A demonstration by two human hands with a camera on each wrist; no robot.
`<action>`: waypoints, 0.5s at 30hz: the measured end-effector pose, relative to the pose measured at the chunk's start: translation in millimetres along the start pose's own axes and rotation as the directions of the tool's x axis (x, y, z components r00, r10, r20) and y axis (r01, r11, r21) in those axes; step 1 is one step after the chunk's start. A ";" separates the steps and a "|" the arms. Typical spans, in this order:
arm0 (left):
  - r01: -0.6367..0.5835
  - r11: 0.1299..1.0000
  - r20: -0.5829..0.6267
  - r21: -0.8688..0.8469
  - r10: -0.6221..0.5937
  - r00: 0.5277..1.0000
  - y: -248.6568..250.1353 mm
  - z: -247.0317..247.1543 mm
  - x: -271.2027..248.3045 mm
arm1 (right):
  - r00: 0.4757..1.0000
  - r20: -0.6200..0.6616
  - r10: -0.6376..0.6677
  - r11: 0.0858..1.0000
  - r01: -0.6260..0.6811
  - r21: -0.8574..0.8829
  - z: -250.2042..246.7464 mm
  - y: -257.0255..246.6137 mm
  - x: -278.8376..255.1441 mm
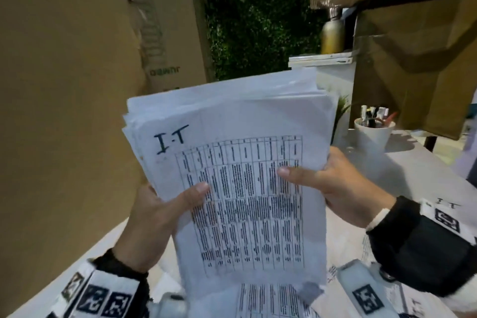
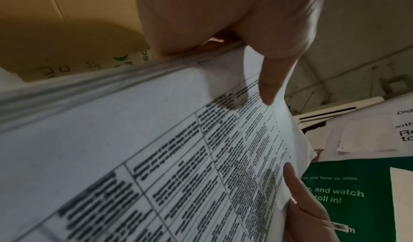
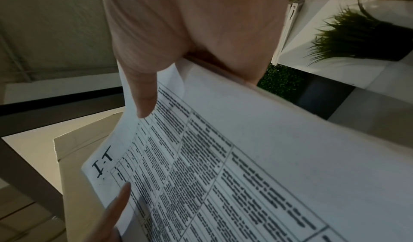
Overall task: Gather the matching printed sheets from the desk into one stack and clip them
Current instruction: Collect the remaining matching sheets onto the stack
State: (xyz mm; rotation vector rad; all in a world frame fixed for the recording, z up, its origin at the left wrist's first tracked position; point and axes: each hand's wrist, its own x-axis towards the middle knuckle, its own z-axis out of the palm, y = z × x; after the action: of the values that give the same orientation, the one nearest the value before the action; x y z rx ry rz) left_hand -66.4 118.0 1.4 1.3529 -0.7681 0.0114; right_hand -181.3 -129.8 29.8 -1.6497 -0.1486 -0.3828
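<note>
White printed paper sheets (image 1: 232, 162) marked "I.T" sit stacked in my grip above the bench (image 1: 426, 162). My left hand (image 1: 154, 217) and right hand (image 1: 346, 188) each pinch a side edge.

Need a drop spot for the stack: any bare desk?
Both hands, left and right, hold the stack off the desk. Bare patches: right of the stack, in front of the white pen cup; and the near-left strip along the cardboard box. Crowded: loose printed sheets under the stack and near right.
</note>
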 end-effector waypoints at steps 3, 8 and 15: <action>-0.051 0.999 0.010 -0.008 0.051 0.999 9.9 1.2 6.9 | 0.999 -0.025 -0.032 0.998 0.033 0.044 4.7 -6.7 4.5; -0.027 0.996 0.035 -0.084 0.030 0.999 17.9 -1.0 13.0 | 0.995 -0.085 -0.047 0.998 0.051 0.044 4.4 -22.5 7.9; 0.027 0.995 0.071 -0.091 -0.021 0.997 10.5 -6.0 9.3 | 0.860 0.130 -0.493 0.202 0.259 -0.945 8.3 -105.4 -2.0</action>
State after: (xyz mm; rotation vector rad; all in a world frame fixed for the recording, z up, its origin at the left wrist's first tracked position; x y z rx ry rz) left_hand -61.0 122.1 15.0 1.2800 -0.8021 -0.0898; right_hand -215.4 -108.6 127.7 -2.7805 -0.1946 -1.2285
